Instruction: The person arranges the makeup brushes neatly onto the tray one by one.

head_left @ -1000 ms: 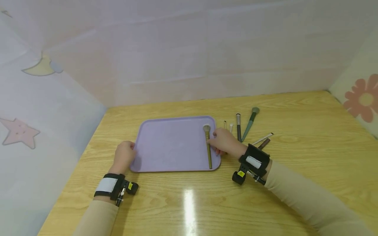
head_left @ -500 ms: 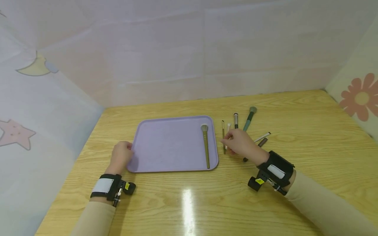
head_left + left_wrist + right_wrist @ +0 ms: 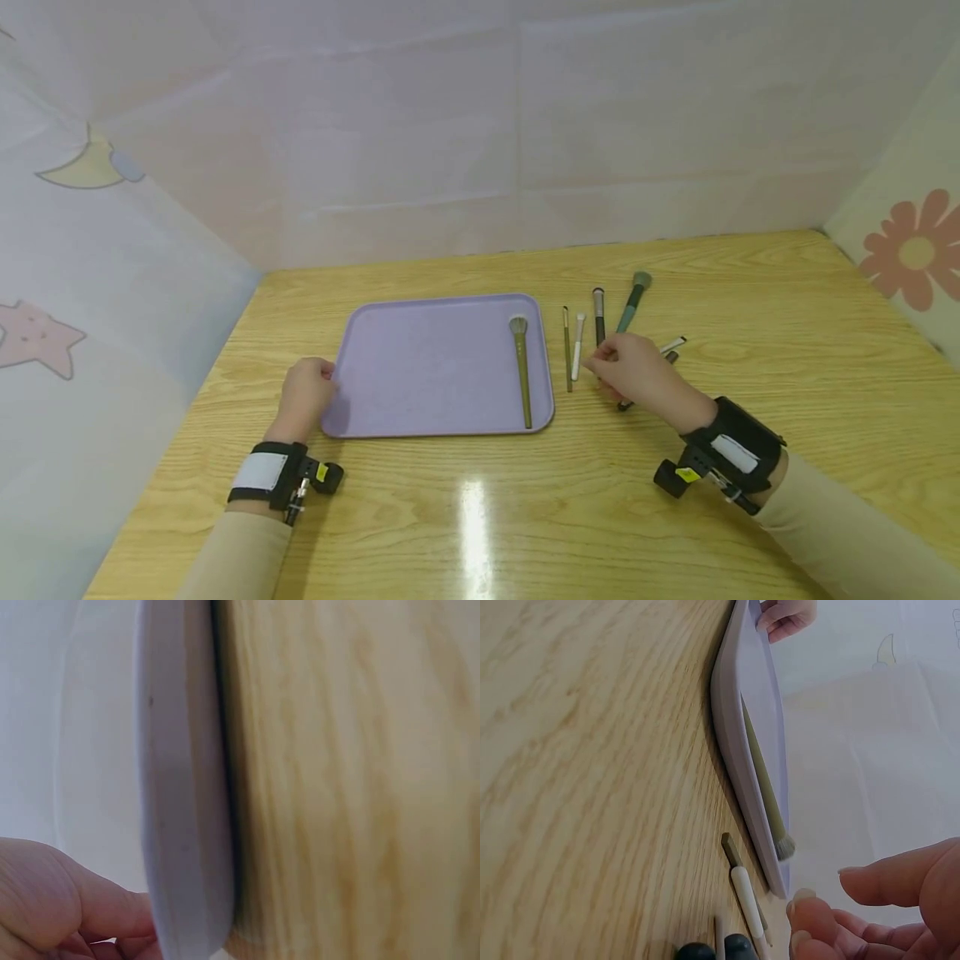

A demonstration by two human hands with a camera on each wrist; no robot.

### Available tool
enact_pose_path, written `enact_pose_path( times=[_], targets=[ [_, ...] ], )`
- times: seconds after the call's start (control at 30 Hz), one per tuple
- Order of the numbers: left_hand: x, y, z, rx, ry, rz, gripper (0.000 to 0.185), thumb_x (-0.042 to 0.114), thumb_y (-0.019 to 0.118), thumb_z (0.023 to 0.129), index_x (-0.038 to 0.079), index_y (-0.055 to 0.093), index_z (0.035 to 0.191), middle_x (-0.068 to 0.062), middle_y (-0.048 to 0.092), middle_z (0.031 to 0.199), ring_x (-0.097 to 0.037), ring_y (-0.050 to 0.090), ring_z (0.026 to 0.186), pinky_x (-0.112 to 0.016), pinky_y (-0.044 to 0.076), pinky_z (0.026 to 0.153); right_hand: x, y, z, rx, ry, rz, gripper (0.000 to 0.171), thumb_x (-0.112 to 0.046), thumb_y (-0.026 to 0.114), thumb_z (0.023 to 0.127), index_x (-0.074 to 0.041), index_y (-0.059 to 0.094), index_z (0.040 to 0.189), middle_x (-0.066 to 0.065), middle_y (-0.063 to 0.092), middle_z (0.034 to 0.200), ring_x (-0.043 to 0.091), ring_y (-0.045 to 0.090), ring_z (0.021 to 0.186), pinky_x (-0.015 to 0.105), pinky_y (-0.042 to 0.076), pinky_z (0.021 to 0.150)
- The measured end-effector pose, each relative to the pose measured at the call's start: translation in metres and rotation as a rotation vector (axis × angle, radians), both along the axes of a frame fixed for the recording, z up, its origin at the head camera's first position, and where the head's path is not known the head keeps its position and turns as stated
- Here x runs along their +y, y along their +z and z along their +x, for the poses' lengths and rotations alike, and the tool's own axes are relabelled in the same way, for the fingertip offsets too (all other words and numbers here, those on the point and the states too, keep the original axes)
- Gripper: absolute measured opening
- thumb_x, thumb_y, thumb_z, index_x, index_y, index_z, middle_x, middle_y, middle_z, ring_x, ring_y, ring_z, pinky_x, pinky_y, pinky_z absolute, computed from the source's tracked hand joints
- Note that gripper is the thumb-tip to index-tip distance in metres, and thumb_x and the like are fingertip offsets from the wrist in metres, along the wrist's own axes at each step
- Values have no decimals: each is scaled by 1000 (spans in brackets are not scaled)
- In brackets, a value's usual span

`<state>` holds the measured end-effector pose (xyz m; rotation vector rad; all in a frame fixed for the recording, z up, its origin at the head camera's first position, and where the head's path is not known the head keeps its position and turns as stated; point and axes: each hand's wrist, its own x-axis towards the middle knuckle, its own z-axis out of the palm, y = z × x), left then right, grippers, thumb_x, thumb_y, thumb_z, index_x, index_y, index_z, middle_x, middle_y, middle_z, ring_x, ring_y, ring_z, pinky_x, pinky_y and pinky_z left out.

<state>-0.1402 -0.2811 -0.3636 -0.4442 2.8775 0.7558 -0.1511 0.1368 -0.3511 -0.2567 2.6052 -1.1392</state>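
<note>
Now our right hand [image 3: 626, 367] hovers loosely curled and empty over the brushes [image 3: 598, 321] beside the tray [image 3: 420, 367]; our left hand [image 3: 307, 398] grips the tray's edge. Closely packed handles could roll if we nudge them.

You get bright, even, soft light from overhead, diffused by the pale fabric walls. One white streak of glare sits on the glossy yellow wooden table [image 3: 480, 533] near you. Shadows are faint: a soft one lies on the lilac plastic tray [image 3: 435, 367] beside your left hand [image 3: 303, 400]. The head view is sharp, bending slightly at its edges. Both wrist views are blurred close up, your right hand [image 3: 885, 915] especially soft.
</note>
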Motion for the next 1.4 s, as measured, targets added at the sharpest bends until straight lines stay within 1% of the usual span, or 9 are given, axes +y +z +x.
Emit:
enact_pose_path(
  times=[0.27,0.4,0.53,0.7,0.9,1.03,1.17,1.3,1.4],
  targets=[
    [2,3,2,-1,26,2,32,-8,53,89,-19,55,119,-33,59,110,-38,58,96,-47,51,83,13,-1,5,3,-17,19,29,-19,58,97,0,55,76,8,57,61,17,55,47,31,44,48],
    [1,3,1,-3,30,8,32,-8,52,89,-19,55,119,-32,59,110,-38,58,95,-47,51,82,21,-2,7,-1,-20,38,31,-19,56,98,0,55,73,7,56,60,17,56,48,31,45,49],
    [1,3,1,-8,12,23,33,-8,52,89,-21,54,119,-34,58,110,-39,57,96,-48,50,83,31,-4,9,-6,-15,49,33,-18,54,99,0,55,72,5,55,56,18,55,50,32,45,50],
    [0,2,1,-2,0,8,33,-8,52,88,-21,54,119,-34,58,110,-39,58,95,-48,51,81,42,-7,8,-16,-28,64,34,-19,52,99,2,58,72,3,55,53,16,55,49,32,45,48],
    [-1,1,-1,-11,3,5,33,-8,52,88,-22,54,118,-34,58,108,-40,59,95,-48,51,81,50,-7,10,4,-17,109,42,-20,52,99,-4,54,61,-2,49,48,13,49,44,31,42,44],
    [0,2,0,-21,11,13,34,-7,51,89,-21,53,120,-34,58,110,-40,58,97,-48,51,83,55,-10,10,9,-1,131,48,-21,52,99,-7,53,53,-3,46,44,13,45,39,29,39,41],
    [1,2,1,-20,9,18,34,-7,51,89,-21,52,120,-35,57,111,-41,58,99,-49,51,83,60,-14,10,-16,-8,157,51,-24,52,100,-7,53,52,-3,47,42,13,47,38,30,41,40],
    [0,3,1,-21,8,16,34,-7,51,89,-21,52,121,-35,57,112,-41,58,100,-49,50,84,61,-17,10,-27,-13,167,50,-27,50,101,-6,55,56,-1,49,44,15,51,39,32,44,40],
    [0,3,1,-25,11,15,34,-7,50,89,-21,52,121,-35,56,113,-42,57,101,-49,50,85,59,-18,10,-37,-18,171,49,-29,50,100,-7,55,57,-1,48,44,15,50,39,31,43,39]
  ],
)
